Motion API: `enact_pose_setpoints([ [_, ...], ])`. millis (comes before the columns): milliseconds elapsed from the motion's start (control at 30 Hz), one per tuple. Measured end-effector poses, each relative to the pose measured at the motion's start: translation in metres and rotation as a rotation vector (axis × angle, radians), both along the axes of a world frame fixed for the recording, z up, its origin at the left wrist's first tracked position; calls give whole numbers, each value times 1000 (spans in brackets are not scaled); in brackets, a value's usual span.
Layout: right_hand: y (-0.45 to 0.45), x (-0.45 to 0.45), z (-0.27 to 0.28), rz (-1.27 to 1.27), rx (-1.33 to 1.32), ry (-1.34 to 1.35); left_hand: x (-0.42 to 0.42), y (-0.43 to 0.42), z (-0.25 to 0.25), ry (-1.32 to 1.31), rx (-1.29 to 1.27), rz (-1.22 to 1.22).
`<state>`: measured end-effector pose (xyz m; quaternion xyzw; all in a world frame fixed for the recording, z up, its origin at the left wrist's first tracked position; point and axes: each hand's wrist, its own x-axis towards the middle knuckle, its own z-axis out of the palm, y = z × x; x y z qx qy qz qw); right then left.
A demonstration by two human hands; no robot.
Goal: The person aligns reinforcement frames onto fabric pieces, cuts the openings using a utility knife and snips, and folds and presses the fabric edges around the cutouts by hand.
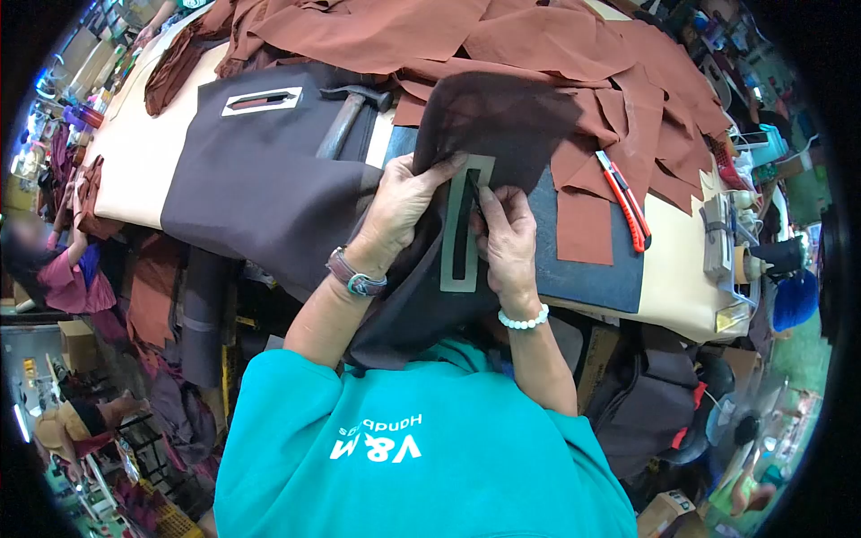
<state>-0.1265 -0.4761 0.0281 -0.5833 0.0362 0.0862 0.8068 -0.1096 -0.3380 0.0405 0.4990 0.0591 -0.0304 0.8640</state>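
Grey frame (453, 226) on dark cloth (489, 112). Pinches cloth with left hand (404, 202), something dark (476, 194), unclear, with right hand (508, 235). Seems already open at slot (462, 244); cannot tell remaining work.

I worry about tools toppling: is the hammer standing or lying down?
Lying down: the hammer is stretched along the dark cloth, its handle pointing toward the person.

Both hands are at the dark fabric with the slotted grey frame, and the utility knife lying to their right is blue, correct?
Not quite: the head view shows the utility knife is mainly red. The left hand and right hand are at the dark fabric.
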Motion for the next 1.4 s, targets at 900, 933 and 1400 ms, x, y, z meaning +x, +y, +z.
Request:
enact_pose_setpoints([
  [900,20,-32,4,-178,196,-4,-25,-48,-12,39,-176,339],
  [933,20,-31,4,-184,199,-9,-25,-49,-13,20,-175,340],
  [1400,17,-25,-9,-218,228,-33,-19,-52,-12,52,-207,323],
])
